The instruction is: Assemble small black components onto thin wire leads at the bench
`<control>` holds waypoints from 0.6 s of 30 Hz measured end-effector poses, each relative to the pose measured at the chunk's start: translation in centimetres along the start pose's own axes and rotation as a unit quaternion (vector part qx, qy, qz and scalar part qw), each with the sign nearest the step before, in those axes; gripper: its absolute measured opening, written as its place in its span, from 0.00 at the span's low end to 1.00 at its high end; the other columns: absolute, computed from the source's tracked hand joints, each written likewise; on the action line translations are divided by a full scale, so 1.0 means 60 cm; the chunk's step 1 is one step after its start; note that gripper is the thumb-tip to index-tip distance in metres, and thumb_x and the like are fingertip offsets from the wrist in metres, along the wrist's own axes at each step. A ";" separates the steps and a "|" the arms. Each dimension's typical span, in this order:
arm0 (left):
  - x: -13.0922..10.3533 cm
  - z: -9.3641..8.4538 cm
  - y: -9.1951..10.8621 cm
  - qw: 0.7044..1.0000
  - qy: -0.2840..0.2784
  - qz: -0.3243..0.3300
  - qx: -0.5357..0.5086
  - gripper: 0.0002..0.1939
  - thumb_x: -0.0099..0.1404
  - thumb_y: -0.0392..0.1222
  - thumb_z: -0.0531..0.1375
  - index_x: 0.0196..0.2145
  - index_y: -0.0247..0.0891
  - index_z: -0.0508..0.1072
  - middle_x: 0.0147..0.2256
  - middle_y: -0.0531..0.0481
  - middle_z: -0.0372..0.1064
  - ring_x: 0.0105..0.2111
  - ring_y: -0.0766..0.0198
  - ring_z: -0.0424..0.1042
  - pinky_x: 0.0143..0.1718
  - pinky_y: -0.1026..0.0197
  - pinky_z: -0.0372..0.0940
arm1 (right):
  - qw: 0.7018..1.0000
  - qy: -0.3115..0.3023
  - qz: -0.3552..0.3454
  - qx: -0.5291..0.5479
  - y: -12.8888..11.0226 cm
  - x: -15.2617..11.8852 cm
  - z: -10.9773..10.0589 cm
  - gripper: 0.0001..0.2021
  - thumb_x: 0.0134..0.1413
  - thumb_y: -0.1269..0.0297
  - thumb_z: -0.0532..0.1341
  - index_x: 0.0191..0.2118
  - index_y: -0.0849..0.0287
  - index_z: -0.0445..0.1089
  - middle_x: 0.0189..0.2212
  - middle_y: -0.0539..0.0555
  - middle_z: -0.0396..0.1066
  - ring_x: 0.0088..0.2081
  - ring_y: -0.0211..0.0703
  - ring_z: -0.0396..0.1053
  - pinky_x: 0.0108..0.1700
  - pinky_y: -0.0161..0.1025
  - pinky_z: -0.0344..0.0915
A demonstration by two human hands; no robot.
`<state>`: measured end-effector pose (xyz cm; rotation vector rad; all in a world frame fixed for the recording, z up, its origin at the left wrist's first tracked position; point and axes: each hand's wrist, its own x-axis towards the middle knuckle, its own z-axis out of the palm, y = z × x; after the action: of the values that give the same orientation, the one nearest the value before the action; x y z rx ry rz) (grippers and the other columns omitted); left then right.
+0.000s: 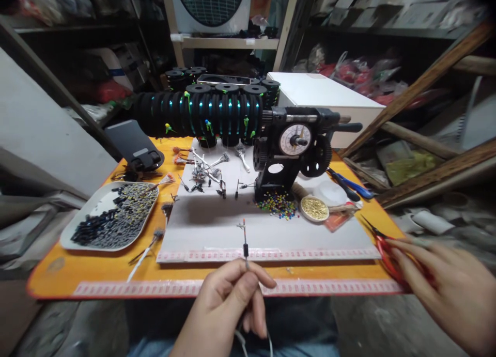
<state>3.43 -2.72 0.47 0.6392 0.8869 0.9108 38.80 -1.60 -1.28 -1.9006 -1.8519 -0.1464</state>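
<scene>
In the lower middle, my left hand (236, 295) pinches a thin grey wire between thumb and index finger. Above the pinch rises a slim stem with a small black sleeve (245, 250) and an orange-red tip, standing nearly upright. Two grey strands dangle below that hand. At the right table edge, my right hand (445, 279) has its fingers closed around the red handles of a pair of scissors (383, 243), whose dark blades point up and left. Part of the handles is hidden by the fingers.
A black winder with a dial (295, 139) carries a row of black spools (201, 114). A white tray (66, 238) holds many small grey and black parts. Coloured beads (277, 204), a dish of gold beads (314, 210), wire bundles (205, 171) and blue-handled pliers (354, 185) lie around.
</scene>
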 end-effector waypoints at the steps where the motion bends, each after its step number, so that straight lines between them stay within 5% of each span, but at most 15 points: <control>1: -0.001 0.002 0.001 1.000 0.001 0.004 0.010 0.21 0.59 0.58 0.67 0.31 0.34 0.78 0.14 0.55 0.67 0.16 0.74 0.61 0.21 0.71 0.53 | 1.000 0.018 -0.015 -0.006 -0.032 0.003 0.000 0.10 0.58 0.55 0.59 0.36 0.50 0.77 0.30 0.62 0.74 0.37 0.67 0.72 0.42 0.60 0.65; 3: -0.003 0.005 0.001 1.000 -0.001 0.010 0.028 0.22 0.59 0.60 0.67 0.31 0.34 0.79 0.14 0.56 0.66 0.16 0.73 0.60 0.22 0.69 0.53 | 0.998 0.055 -0.037 0.021 -0.113 0.012 0.002 0.13 0.63 0.56 0.56 0.44 0.51 0.76 0.39 0.61 0.75 0.44 0.62 0.71 0.48 0.58 0.65; 5: -0.005 0.007 0.000 0.999 -0.003 0.014 0.048 0.23 0.60 0.60 0.66 0.31 0.34 0.78 0.14 0.56 0.66 0.16 0.72 0.60 0.22 0.68 0.53 | 0.972 -0.028 -0.082 0.218 -0.200 0.025 0.008 0.12 0.64 0.59 0.58 0.49 0.49 0.75 0.42 0.56 0.76 0.44 0.51 0.73 0.44 0.48 0.69; 7: -0.007 0.006 0.001 0.997 -0.012 0.018 0.069 0.22 0.61 0.60 0.65 0.31 0.35 0.78 0.14 0.56 0.66 0.16 0.71 0.61 0.24 0.67 0.55 | 0.903 -0.179 -0.077 0.382 -0.275 0.041 0.016 0.13 0.66 0.61 0.57 0.53 0.49 0.73 0.44 0.54 0.76 0.45 0.45 0.73 0.44 0.42 0.71; 9: -0.008 0.004 0.003 0.995 -0.027 0.030 0.089 0.21 0.63 0.59 0.64 0.30 0.35 0.78 0.15 0.54 0.67 0.18 0.69 0.63 0.25 0.66 0.58 | 0.835 -0.252 -0.069 0.484 -0.327 0.056 0.023 0.10 0.64 0.63 0.60 0.48 0.53 0.76 0.41 0.54 0.76 0.43 0.43 0.74 0.42 0.39 0.71; 12: -0.004 0.000 0.009 0.992 -0.023 0.071 0.105 0.23 0.64 0.60 0.62 0.34 0.34 0.78 0.17 0.51 0.72 0.21 0.64 0.69 0.30 0.63 0.63 | 0.820 -0.254 -0.072 0.508 -0.360 0.070 0.027 0.07 0.61 0.67 0.62 0.35 0.57 0.78 0.32 0.52 0.74 0.37 0.40 0.73 0.39 0.38 0.67; 15: 0.001 -0.004 0.011 0.989 0.004 0.100 0.107 0.25 0.66 0.62 0.59 0.38 0.35 0.77 0.17 0.52 0.73 0.21 0.63 0.72 0.34 0.60 0.66 | 0.824 -0.249 -0.073 0.504 -0.361 0.071 0.023 0.06 0.60 0.68 0.62 0.34 0.57 0.78 0.31 0.51 0.72 0.35 0.39 0.71 0.37 0.36 0.66; 17: 0.002 -0.009 0.006 0.986 0.009 0.100 0.131 0.24 0.67 0.61 0.58 0.34 0.36 0.78 0.16 0.52 0.72 0.20 0.64 0.71 0.33 0.61 0.66 | 0.781 -0.268 -0.028 0.564 -0.358 0.069 0.023 0.06 0.62 0.65 0.62 0.36 0.57 0.76 0.34 0.52 0.74 0.33 0.36 0.70 0.34 0.34 0.65; 18: 0.000 -0.011 0.001 0.983 0.010 0.100 0.156 0.24 0.67 0.61 0.58 0.31 0.37 0.79 0.16 0.50 0.73 0.20 0.64 0.71 0.31 0.62 0.66 | 0.731 -0.286 0.008 0.620 -0.356 0.067 0.025 0.06 0.64 0.62 0.61 0.37 0.57 0.73 0.36 0.52 0.75 0.30 0.34 0.70 0.31 0.32 0.65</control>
<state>2.82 -2.63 0.16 1.0062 1.0056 0.9667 18.10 2.03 4.55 -0.9545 -1.4862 1.4613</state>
